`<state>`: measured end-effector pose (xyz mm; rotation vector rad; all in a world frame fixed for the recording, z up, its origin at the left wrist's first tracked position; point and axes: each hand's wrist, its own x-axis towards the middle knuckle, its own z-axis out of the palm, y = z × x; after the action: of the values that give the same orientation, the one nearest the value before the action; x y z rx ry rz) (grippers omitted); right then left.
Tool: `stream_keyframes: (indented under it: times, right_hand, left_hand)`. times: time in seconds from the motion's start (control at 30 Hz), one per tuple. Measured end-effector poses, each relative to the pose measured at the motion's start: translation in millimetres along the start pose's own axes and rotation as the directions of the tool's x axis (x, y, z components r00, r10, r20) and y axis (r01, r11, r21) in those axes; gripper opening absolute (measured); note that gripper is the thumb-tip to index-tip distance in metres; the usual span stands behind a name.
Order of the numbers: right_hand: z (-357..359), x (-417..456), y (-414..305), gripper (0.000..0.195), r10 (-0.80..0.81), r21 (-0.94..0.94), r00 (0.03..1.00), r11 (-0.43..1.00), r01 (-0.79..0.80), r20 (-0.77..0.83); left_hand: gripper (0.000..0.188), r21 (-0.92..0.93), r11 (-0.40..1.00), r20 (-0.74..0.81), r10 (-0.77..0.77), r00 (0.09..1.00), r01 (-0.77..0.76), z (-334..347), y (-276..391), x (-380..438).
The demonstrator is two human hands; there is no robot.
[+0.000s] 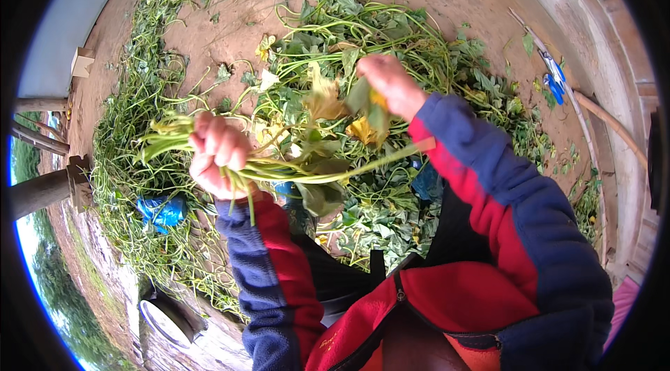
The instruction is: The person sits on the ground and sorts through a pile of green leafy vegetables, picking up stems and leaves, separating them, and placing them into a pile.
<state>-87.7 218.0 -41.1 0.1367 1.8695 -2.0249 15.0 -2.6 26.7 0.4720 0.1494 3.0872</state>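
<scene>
A bundle of long green leaf stems (pixel 324 176) is clasped in my left hand (pixel 220 154), their ends sticking out on both sides of the fist. My right hand (pixel 390 83), a little blurred, is higher and to the right, its fingers curled in. Blurred green and yellow leaves (pixel 361 104) hang just below it; the fingers hide where they are gripped. Beneath both hands spreads a large heap of green vines and leaves (pixel 387 30), some yellowed. A withered yellow-brown leaf (pixel 322 99) shows between the hands.
A long strip of tangled stems (pixel 138 83) lies on the earth floor at left, with a blue plastic bag (pixel 162 211) on it. Blue-and-white footwear (pixel 555 80) and wooden poles (pixel 581 104) lie near the right wall (pixel 602 20). A pale basin (pixel 166 323) stands lower left.
</scene>
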Motion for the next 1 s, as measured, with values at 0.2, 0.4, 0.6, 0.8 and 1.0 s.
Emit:
stream_keyframes:
  times: [0.2, 0.4, 0.6, 0.8, 1.0]
  right_hand:
    - [7, -14, -31, 0.013, -0.252, -0.234, 0.88, 0.901, 0.365, 0.404]
    - [26, -32, -32, 0.016, -0.333, -0.269, 0.637, 0.701, 0.661, 0.695]
    - [36, -37, -19, 0.016, -0.292, -0.407, 0.615, 0.537, 0.739, 0.732]
    - [40, -40, -15, 0.012, -0.306, -0.431, 0.606, 0.479, 0.764, 0.734]
    - [40, -34, -7, 0.008, -0.334, -0.226, 0.729, 0.802, 0.553, 0.598]
  left_hand:
    - [0.012, 0.097, 0.995, 0.03, 0.025, 0.999, -0.027, 3, -4, 3]
    - [0.013, 0.084, 0.996, 0.042, 0.01, 0.999, -0.014, 1, -8, 7]
    - [0.013, 0.045, 0.998, 0.051, 0.031, 0.998, -0.033, 3, -13, 9]
    - [0.013, 0.05, 0.998, 0.039, 0.036, 0.999, -0.038, 5, -12, 9]
    - [0.013, 0.038, 0.996, 0.032, 0.075, 0.997, -0.076, 3, -7, 6]
